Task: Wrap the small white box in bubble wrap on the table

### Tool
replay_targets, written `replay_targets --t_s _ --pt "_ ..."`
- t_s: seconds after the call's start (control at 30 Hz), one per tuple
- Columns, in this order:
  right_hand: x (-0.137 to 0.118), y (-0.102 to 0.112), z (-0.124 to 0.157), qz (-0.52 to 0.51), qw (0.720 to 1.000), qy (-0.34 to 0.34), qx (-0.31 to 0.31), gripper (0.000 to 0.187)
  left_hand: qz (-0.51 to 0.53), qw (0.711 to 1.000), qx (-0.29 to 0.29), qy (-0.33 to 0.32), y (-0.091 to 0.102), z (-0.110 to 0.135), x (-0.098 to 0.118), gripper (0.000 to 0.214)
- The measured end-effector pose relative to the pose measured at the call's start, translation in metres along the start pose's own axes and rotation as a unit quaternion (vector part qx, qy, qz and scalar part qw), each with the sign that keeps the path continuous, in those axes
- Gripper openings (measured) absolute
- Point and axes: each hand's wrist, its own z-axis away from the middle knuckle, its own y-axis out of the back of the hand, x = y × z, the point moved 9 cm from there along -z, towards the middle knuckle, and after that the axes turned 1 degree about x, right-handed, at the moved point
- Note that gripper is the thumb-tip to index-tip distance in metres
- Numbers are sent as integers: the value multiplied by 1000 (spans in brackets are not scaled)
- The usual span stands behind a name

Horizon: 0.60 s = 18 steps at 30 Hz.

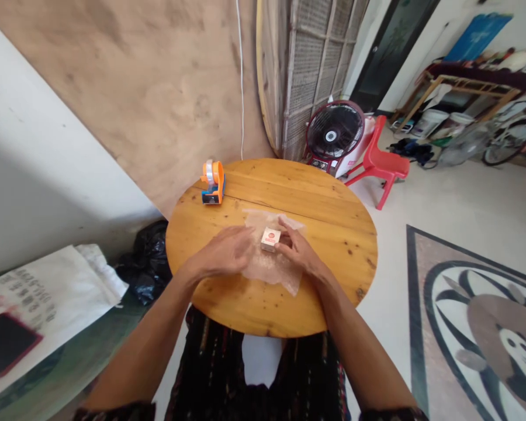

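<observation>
- Right hand (298,248): thumb and fingers loosely parted, curved at the right side of the box (270,238); cannot tell whether pressing on it.
- Left hand (228,250): fingers together, slightly bent, over the left part of the wrap (275,271); no grip visible, somewhat blurred.
- Box: between both hands, on the wrap. Probably light and rather stiff, but easy to dent; best to take gently by two opposite sides.
- Wrap: thin, see-through, probably soft and slippery; better to pinch at a free corner.
- Under these, the round wooden tabletop (342,234).
- Near its far left edge, the tape dispenser (218,186).
- Beyond, at right, fan (334,131) and red chair (383,162).
</observation>
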Motion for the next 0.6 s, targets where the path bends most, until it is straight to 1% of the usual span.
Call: replay_targets --t_s 0.1,0.17,0.23,0.3,0.4,0.47,0.5,0.6 --pt "5 8 -4 -5 1000 9 26 64 -81 996 -40 -26 -20 30 17 74" --pt "9 11 -8 -13 999 19 33 61 -123 992 -25 -30 -31 41 23 72" --pt "13 12 -11 -32 999 11 36 60 -152 988 0 -36 -39 43 27 59" --pt "19 15 -12 -49 998 -8 44 59 -169 984 32 -38 -42 37 28 41" --pt "22 17 -12 -71 996 -23 50 57 -166 982 77 -50 -35 22 30 18" --pt "21 17 -11 -81 996 -18 40 56 -143 984 88 -57 -28 10 31 14" --pt "21 17 -11 -85 996 -15 35 57 -126 987 84 -56 -26 4 29 13" --pt "21 20 -15 -90 995 0 38 63 -56 994 88 -18 -15 -16 18 12"
